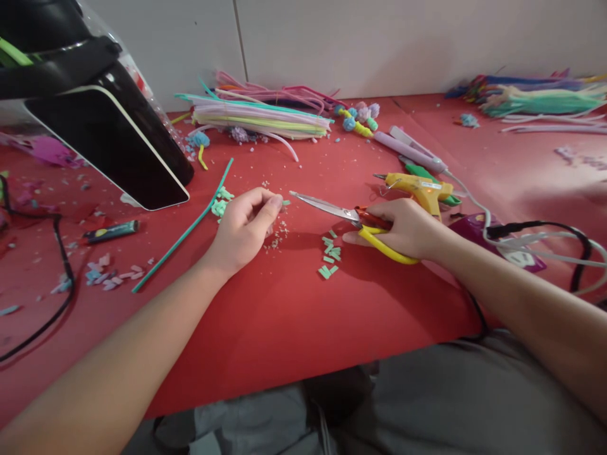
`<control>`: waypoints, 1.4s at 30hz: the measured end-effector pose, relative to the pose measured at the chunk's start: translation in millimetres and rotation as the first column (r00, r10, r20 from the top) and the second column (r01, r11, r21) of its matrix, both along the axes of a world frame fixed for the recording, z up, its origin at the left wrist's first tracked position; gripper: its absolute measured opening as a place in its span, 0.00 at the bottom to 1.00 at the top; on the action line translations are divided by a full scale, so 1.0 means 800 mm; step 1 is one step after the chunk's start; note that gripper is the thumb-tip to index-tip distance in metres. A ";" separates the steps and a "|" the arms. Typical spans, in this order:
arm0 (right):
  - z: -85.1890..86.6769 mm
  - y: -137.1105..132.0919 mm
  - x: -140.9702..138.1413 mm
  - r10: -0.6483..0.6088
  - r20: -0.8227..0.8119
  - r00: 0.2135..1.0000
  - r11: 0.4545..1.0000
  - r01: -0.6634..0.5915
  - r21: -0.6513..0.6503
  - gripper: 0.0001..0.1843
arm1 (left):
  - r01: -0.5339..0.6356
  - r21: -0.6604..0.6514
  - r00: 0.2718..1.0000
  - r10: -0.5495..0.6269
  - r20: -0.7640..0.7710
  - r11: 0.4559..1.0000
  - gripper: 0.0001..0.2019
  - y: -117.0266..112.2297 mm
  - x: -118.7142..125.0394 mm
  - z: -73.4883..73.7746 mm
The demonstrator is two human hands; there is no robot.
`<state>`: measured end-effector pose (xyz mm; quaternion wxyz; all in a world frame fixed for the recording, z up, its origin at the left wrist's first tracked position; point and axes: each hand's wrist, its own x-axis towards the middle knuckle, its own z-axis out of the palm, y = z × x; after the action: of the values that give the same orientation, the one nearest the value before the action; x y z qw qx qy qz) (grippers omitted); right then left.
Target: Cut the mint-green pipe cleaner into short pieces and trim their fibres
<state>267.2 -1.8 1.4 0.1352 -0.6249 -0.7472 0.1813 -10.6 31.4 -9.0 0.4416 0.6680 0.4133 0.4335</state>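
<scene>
Light was bright, even, from overhead; shadows lay soft on the red table (265, 328). Wide-angle bending at 9 and 3 o'clock edges, slight blur there.

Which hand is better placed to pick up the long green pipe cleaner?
Left, probably. The left hand rests just beside the long green pipe cleaner, while the right hand grips the scissors on the far side, near the cut green pieces.

Yellow-handled scissors (351, 215), mint-green snippets (329, 256) (perhaps pale teal), red table (284, 316).
</scene>
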 end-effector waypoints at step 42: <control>-0.005 0.000 0.000 0.020 0.014 1.000 0.999 -0.020 0.038 0.38 | -0.010 -0.059 0.999 0.013 0.045 0.998 0.15 0.000 0.004 -0.003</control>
<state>267.0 -1.8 -2.2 0.1401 -0.6160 -0.7576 0.1643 -7.3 31.2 -11.0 0.4679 0.6423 0.4198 0.4386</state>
